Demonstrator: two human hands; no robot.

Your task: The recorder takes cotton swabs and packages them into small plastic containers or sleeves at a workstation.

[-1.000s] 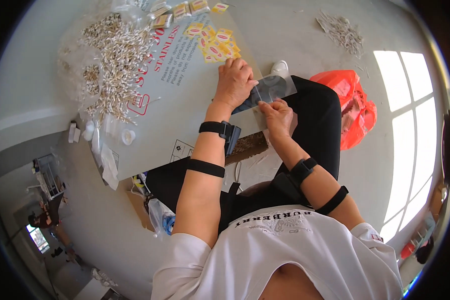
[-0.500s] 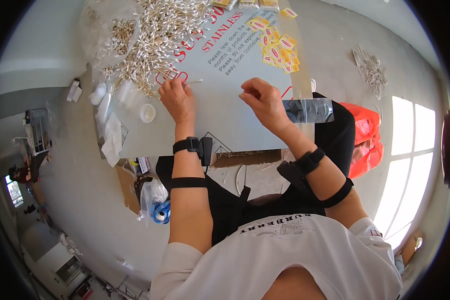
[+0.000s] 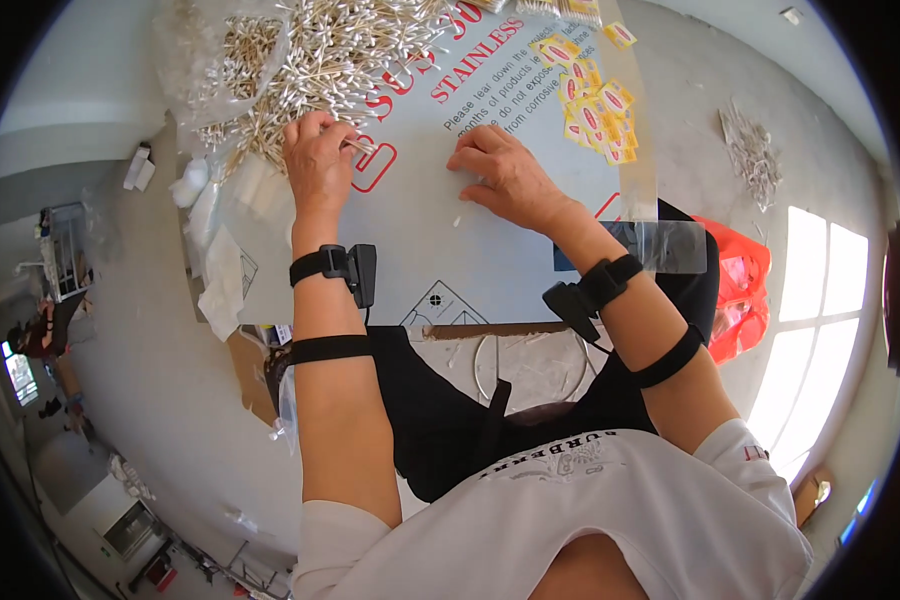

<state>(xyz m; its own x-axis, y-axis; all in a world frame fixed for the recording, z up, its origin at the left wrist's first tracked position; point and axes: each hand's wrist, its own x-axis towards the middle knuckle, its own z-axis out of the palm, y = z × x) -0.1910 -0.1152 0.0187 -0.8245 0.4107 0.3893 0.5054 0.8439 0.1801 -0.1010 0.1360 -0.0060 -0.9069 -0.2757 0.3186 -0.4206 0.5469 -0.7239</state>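
A large heap of cotton swabs [image 3: 340,65] with white tips and pale sticks covers the far left of the table. My left hand [image 3: 318,165] is at the heap's near edge, fingers bent and pinched, with swab ends poking out past the fingertips on the right. My right hand [image 3: 510,178] hovers over the bare sheet to the right, its fingers bent and the thumb apart from them. Nothing plainly shows in its grip, though the palm is hidden. Just below its thumb is a small white bit [image 3: 457,222], too small to name.
Small yellow-and-white printed cards [image 3: 600,115] lie spread at the right of the grey sheet-topped table [image 3: 400,270]. Clear plastic film [image 3: 680,245] overhangs the right edge. White tissue [image 3: 225,285] hangs at the left edge. A red bag [image 3: 738,320] stands on the floor.
My left hand has moved left and farther away, onto the swab heap. My right thumb has parted from the fingers. The whole view has shifted slightly.
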